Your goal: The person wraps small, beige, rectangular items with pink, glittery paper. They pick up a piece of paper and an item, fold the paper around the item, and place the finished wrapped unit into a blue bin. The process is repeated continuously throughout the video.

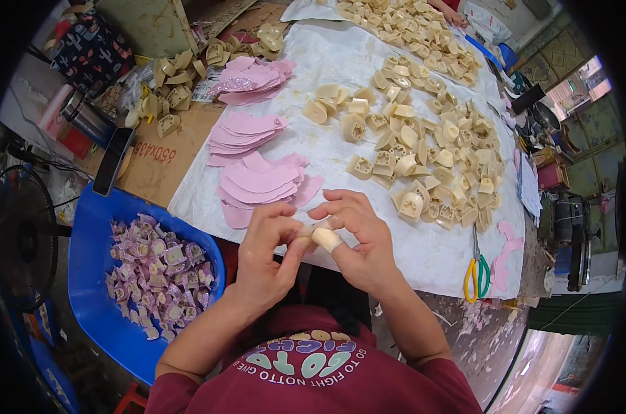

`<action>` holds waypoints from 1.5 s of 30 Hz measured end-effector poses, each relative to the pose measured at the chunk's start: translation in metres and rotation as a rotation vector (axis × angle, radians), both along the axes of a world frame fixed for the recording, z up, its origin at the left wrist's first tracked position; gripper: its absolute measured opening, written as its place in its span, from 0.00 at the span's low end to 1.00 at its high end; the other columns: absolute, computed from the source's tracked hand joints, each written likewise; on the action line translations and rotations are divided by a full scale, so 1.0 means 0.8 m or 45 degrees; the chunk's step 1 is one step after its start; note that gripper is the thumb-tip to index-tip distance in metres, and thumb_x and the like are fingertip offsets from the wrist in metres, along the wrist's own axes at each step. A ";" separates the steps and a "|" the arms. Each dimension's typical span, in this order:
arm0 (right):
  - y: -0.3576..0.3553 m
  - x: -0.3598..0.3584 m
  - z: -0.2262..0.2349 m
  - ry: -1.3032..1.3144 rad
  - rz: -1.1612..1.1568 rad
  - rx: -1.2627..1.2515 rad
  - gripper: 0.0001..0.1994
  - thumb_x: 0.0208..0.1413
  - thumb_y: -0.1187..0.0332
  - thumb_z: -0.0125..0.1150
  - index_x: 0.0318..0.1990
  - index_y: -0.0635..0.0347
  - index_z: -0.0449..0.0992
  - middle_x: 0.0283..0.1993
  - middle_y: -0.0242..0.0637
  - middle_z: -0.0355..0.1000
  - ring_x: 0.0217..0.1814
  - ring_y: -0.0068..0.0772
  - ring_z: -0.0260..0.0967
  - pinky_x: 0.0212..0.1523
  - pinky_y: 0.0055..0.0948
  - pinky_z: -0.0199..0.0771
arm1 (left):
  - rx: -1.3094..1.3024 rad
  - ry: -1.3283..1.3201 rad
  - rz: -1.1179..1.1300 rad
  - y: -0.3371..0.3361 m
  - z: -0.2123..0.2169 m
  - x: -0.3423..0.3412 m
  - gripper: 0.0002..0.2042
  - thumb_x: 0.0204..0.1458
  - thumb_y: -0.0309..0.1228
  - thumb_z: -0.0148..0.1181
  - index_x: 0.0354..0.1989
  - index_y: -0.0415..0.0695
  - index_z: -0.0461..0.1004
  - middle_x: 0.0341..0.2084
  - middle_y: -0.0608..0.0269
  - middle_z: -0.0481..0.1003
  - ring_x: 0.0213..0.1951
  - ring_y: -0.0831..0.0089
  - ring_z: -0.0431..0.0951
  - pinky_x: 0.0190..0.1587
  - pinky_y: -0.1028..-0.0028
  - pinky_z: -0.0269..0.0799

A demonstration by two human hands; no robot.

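My left hand (266, 247) and my right hand (358, 238) meet at the table's near edge, fingers bent and pinched together. Whatever lies between them is small, pale and mostly covered by the fingertips. A beige cover (327, 239) wraps my right thumb. Just beyond my left hand lie stacked pink curved sheet pieces (261, 183), some glittery in the far stack. Many cream plastic shoe heels (409, 141) with hollow, ribbed undersides are spread loosely beyond my right hand.
At the left, a blue tub (85, 276) holds many glittery pink-covered heels (161, 269). Scissors (477, 272) with yellow and green handles lie near the white-covered table's (313, 76) right edge. A phone (113, 162), a metal flask (87, 116) and a fan (22, 234) stand left. Another person's hand (454, 15) shows far off.
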State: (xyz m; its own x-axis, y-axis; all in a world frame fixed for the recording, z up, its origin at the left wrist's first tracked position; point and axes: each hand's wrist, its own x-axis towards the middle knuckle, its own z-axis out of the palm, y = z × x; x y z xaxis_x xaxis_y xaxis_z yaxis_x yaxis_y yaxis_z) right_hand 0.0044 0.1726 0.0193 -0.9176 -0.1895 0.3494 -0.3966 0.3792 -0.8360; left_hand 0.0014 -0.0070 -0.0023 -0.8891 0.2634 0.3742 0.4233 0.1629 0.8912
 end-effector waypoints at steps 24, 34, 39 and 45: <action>-0.054 0.026 -0.024 -0.834 0.157 -1.055 0.19 0.60 0.76 0.49 0.59 0.63 0.69 0.68 0.41 0.56 0.27 0.16 0.67 0.23 0.15 0.65 | 1.121 -1.167 0.092 0.025 0.023 0.014 0.27 0.65 0.50 0.34 0.65 0.46 0.55 0.31 0.64 0.73 0.20 0.78 0.71 0.15 0.79 0.65; -0.042 0.009 -0.020 -0.682 0.295 -0.787 0.26 0.52 0.72 0.62 0.60 0.59 0.68 0.70 0.41 0.54 0.42 0.19 0.71 0.32 0.18 0.71 | 0.989 -1.026 0.092 0.031 0.025 0.000 0.31 0.65 0.46 0.42 0.69 0.42 0.43 0.33 0.60 0.70 0.26 0.78 0.71 0.20 0.78 0.67; -0.036 0.009 -0.030 -0.413 0.227 -0.385 0.29 0.46 0.69 0.69 0.59 0.60 0.69 0.70 0.43 0.53 0.64 0.34 0.59 0.57 0.31 0.64 | 1.009 -1.200 -0.256 0.008 0.017 -0.004 0.30 0.63 0.43 0.45 0.70 0.46 0.45 0.40 0.63 0.70 0.37 0.78 0.70 0.37 0.76 0.70; -0.024 0.000 -0.023 -0.174 0.293 -0.108 0.27 0.43 0.67 0.70 0.54 0.60 0.72 0.70 0.45 0.53 0.72 0.47 0.49 0.66 0.38 0.55 | 0.866 -1.104 -0.361 -0.001 0.011 0.005 0.33 0.64 0.39 0.46 0.72 0.52 0.35 0.36 0.59 0.71 0.33 0.76 0.74 0.27 0.77 0.72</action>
